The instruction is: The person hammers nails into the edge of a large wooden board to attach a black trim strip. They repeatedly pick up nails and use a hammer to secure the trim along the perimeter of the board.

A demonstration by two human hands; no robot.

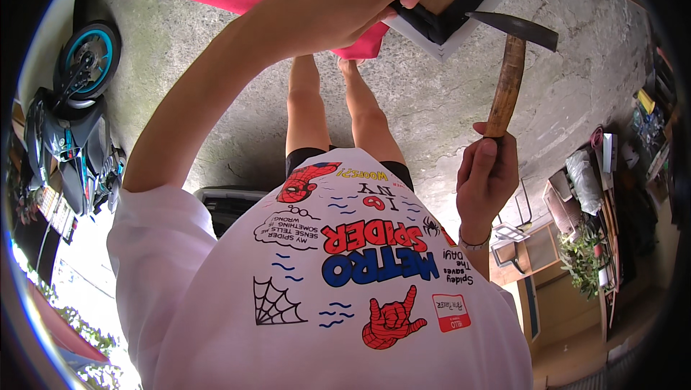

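Right hand (489, 172), right of centre: fingers wrapped around wooden-handled hammer (507, 87). Left hand (353, 1), top centre: fingers bent by black-edged panel (440, 24) corner, can't tell if gripping.

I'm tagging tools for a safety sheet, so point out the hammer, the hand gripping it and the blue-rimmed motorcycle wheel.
Hammer (509, 77): head view, on its wooden handle.
Right hand (489, 172): head view, on its middle.
Motorcycle wheel (91, 61): head view, near its centre.
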